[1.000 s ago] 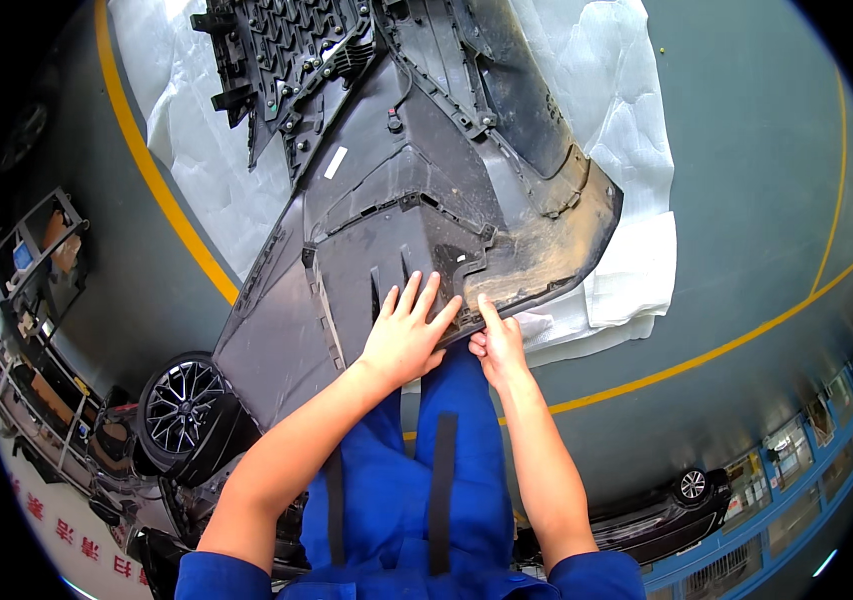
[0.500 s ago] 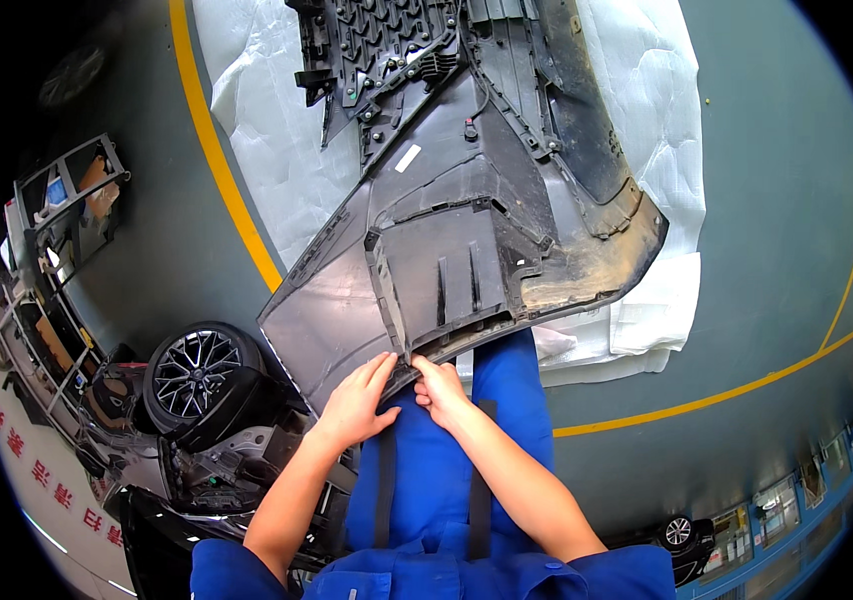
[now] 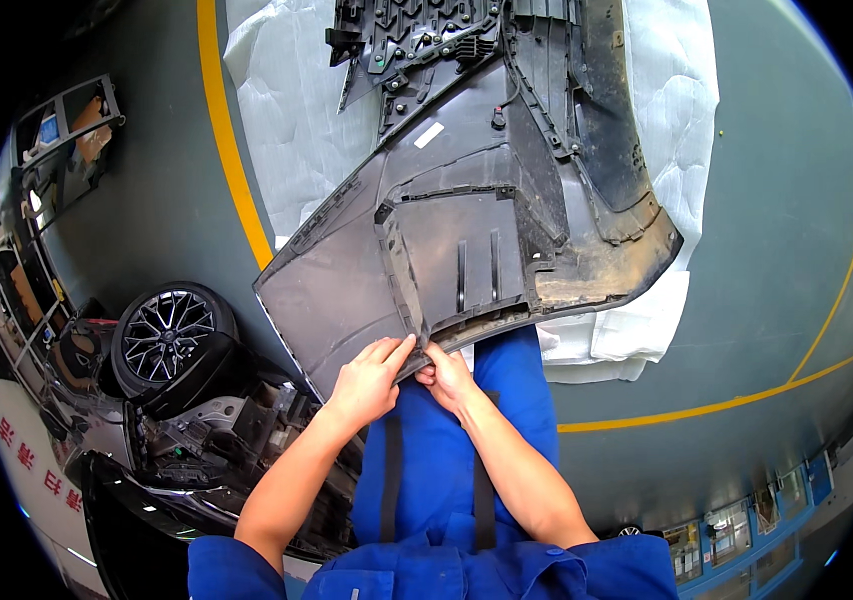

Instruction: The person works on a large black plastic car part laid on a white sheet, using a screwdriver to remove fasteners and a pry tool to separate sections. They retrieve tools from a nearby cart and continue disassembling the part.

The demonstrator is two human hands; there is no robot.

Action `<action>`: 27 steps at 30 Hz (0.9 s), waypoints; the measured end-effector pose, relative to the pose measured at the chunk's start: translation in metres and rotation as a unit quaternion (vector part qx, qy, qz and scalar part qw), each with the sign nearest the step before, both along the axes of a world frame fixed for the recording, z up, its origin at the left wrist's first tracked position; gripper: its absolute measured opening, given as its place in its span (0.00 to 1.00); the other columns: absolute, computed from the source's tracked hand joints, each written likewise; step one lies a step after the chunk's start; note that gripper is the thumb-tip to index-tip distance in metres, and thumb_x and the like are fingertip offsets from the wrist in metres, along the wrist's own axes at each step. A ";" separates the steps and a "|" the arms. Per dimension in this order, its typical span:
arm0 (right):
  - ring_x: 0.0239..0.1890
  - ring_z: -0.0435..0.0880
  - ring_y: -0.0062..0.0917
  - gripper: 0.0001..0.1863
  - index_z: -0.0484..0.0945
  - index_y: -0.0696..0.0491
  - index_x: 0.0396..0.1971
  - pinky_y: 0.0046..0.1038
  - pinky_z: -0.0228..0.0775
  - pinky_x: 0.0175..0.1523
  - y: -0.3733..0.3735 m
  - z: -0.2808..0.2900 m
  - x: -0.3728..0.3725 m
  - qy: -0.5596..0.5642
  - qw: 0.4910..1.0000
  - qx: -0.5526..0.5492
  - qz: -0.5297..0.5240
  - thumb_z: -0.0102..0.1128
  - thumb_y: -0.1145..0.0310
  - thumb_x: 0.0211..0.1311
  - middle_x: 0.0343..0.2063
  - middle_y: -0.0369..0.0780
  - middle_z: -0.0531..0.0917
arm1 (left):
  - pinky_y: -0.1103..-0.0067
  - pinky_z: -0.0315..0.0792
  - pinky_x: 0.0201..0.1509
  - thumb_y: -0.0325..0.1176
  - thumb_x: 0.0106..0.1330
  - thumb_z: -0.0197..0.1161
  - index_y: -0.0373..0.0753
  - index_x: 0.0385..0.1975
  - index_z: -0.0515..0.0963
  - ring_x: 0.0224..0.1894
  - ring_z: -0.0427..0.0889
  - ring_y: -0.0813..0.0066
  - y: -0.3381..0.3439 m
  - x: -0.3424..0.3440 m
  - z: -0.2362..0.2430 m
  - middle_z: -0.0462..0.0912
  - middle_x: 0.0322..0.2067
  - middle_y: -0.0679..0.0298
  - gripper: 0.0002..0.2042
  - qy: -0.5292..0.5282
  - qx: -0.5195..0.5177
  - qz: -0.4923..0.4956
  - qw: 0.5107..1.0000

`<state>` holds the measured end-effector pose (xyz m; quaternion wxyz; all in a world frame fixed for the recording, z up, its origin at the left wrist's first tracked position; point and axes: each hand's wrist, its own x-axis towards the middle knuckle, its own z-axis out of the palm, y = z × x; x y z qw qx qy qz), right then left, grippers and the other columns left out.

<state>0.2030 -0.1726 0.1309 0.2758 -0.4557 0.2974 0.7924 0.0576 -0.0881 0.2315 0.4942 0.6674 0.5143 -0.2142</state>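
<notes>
Evidently, both hands are about equally near the dark bumper panel (image 3: 457, 225), its near edge being touched by the left hand (image 3: 367, 385) and right hand (image 3: 449, 380) alike. From the fingers it is stretched straight ahead, its long axis pointed toward the far edge of the white sheet (image 3: 297, 130), its near end overhanging the sheet's near left corner. The left fingers are pressed together, the right mostly curled; whether anything is pinched cannot be told.
</notes>
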 end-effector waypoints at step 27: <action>0.12 0.60 0.13 0.28 0.63 0.44 0.16 0.22 0.49 0.16 0.051 0.021 0.024 -0.293 0.945 -0.041 0.136 0.69 0.45 0.62 0.12 0.27 0.63 | 0.67 0.68 0.68 0.23 0.48 0.66 0.44 0.64 0.73 0.64 0.71 0.53 0.022 0.004 0.001 0.73 0.59 0.54 0.36 0.021 -0.097 0.056 0.994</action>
